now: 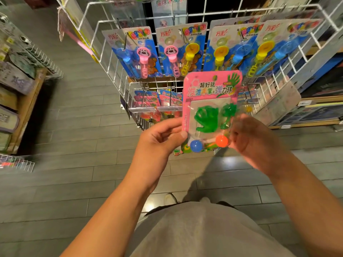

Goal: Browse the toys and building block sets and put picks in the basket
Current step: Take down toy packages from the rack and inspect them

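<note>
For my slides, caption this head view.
Both hands, left hand and right hand, hold a pink toy pack before a wire rack.

A pink blister-card toy pack [210, 106] stands upright in front of the wire display rack, its printed face toward the camera. Under its clear bubble sit two green sticky hands [206, 118], a blue bouncy ball [196, 146] and an orange bouncy ball [221, 140]. Its lower left and right edges are pinched between fingers.
</note>
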